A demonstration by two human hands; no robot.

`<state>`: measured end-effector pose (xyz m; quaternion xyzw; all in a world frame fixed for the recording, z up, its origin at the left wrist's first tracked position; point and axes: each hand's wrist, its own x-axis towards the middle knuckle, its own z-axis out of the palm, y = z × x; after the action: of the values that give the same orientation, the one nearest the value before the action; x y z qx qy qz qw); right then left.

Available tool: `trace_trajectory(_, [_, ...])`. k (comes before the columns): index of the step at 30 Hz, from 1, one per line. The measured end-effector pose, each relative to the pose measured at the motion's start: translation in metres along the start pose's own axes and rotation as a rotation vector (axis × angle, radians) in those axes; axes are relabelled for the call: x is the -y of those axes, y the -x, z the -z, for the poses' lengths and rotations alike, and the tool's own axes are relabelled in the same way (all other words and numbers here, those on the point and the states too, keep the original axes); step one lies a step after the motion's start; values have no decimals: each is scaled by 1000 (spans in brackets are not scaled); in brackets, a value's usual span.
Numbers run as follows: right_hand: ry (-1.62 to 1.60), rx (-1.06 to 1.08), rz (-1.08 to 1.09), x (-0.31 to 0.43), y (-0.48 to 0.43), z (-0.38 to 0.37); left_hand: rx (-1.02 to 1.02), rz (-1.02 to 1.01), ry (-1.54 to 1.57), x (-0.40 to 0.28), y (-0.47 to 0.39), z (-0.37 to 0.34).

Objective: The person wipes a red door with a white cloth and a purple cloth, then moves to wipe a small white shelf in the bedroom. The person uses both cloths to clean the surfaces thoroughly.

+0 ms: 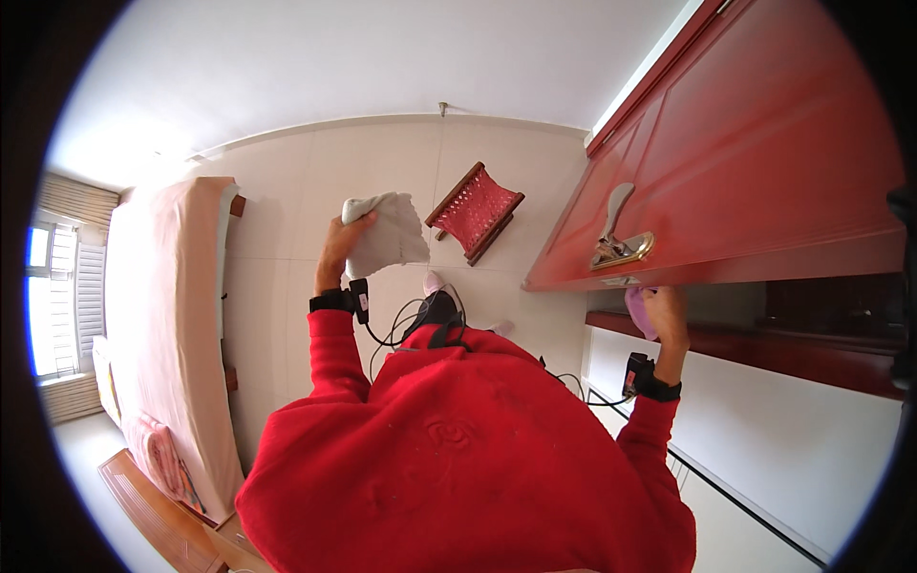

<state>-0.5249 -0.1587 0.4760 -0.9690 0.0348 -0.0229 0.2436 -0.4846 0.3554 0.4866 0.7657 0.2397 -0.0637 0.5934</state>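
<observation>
My left hand (347,236) grips a folded pale grey cloth (390,233) and holds it out above the tiled floor. On the right, my right hand (666,311) has a purple cloth (640,311) in its grasp, close to the edge of an ajar red door (752,165). The door's metal lever handle (617,211) on a brass-coloured plate is just above that hand, and the latch plate (622,281) shows on the door's edge. My right fingertips are partly hidden by the cloth and the hand itself.
A folding stool with a red woven seat (478,213) stands on the floor ahead. At left is a bed with a pink sheet (193,322), near a window (54,301). A doorstop (443,109) sits at the far wall. Cables (401,322) hang from my wrist straps.
</observation>
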Motion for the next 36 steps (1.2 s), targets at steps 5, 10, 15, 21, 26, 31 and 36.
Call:
trace_trajectory(5, [69, 16, -58, -21, 2, -2, 2, -27, -26, -1, -24, 13])
trace_trajectory(10, [190, -91, -199, -15, 9, -16, 12, -24, 44, -8, -63, 54])
trace_trajectory(15, [199, -180, -248, -22, 13, -35, -10, -3, 86, 1, -93, 89])
trace_trajectory(21, [220, -214, -320, -20, 12, -40, 12, 30, 118, 10, -118, 119])
trace_trajectory(26, [134, -154, -365, 3, 9, -35, -11, 68, 138, 28, -121, 130])
trace_trajectory(31, [148, -191, -367, 15, 5, -39, -47, 82, 128, 42, -119, 140])
trace_trajectory(36, [121, -262, -323, 24, 4, -45, -50, 68, 183, 51, -111, 153])
